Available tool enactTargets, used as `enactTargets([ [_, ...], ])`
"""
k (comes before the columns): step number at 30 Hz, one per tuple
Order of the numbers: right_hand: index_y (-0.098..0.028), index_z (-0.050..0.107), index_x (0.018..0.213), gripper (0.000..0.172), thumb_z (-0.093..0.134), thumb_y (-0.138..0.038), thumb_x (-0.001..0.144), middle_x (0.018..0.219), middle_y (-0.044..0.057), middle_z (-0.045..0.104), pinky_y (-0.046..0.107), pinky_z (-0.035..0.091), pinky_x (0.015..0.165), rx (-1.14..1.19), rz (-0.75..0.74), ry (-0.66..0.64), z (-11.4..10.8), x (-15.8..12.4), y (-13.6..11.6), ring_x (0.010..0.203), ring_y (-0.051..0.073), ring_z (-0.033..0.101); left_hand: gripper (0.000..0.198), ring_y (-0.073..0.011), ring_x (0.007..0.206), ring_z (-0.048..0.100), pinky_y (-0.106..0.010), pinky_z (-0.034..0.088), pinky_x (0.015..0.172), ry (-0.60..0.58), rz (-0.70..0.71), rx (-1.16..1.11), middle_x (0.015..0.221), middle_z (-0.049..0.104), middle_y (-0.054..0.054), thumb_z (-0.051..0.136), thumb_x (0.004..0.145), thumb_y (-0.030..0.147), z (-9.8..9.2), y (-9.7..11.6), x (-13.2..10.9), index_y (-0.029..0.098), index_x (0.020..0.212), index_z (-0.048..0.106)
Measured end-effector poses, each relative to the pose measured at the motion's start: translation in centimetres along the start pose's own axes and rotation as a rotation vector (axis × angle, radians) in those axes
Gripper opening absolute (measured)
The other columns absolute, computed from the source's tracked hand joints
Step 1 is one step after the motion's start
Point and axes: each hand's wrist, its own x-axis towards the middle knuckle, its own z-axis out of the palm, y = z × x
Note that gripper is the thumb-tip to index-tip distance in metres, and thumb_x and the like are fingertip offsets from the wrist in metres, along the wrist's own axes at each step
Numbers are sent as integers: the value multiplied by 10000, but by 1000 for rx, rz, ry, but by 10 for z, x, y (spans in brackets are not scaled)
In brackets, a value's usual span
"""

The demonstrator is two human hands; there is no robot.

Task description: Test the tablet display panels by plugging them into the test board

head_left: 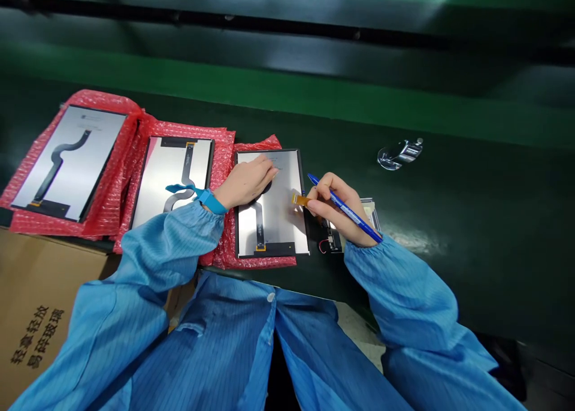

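An LCD panel (283, 231) with a silvery back and a dark ribbon cable (259, 222) lies on red bubble wrap in front of me. My left hand (247, 182) rests on its upper left part, fingers laid along the surface; the thumb is hidden. Between thumb and fingertip of my right hand (341, 210) is a small orange flex cable (300, 200), held over the panel's right edge. The same hand also carries a blue pen (353, 214), lying slantwise across it. Beneath that hand sits a small circuit board assembly (335, 240), partly covered.
To the left, two more panels (74, 159) (150, 189) lie on stacks of red bubble wrap (128, 177). A shiny clear curved object (399, 153) is at the back right of the dark green table (471, 219). A cardboard box (40, 291) stands at lower left.
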Motion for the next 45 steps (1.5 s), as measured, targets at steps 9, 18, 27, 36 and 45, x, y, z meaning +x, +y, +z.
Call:
enactTargets([
  [9,-233,392,773,457,760,-493,845,696,-29,606,260,442,575,48,7,42,4,-3,-5,608,116,538,400,-240,936,644,-336,470,762,59,-75,84,1166,618,-151,235,1062,301,-5,4,-1,119,1184,570],
  [18,-227,408,829,420,766,-447,842,887,22,683,240,493,575,152,51,53,6,-11,-1,661,112,615,520,-174,719,574,-318,446,747,-216,-34,-514,807,665,-80,302,1024,479,-19,9,-10,176,712,588],
  [27,-229,434,810,344,720,-402,889,844,16,677,269,495,654,18,-30,90,17,-24,-10,733,146,639,572,-89,400,221,-286,141,439,-417,-274,-1384,451,459,6,478,892,655,-39,56,-58,153,744,708],
  [36,-227,448,797,282,705,-292,894,822,4,675,258,473,639,-46,-53,95,20,-30,-13,700,139,626,561,-89,340,303,-291,192,422,-58,-350,-1254,415,481,2,508,938,615,-27,82,-80,181,636,696],
  [45,-227,459,804,255,696,-259,892,828,1,667,250,459,626,-79,-75,91,19,-29,-8,671,131,602,329,-154,536,369,-319,271,516,285,-392,-1147,573,451,-1,488,899,417,-1,92,-74,218,669,613],
])
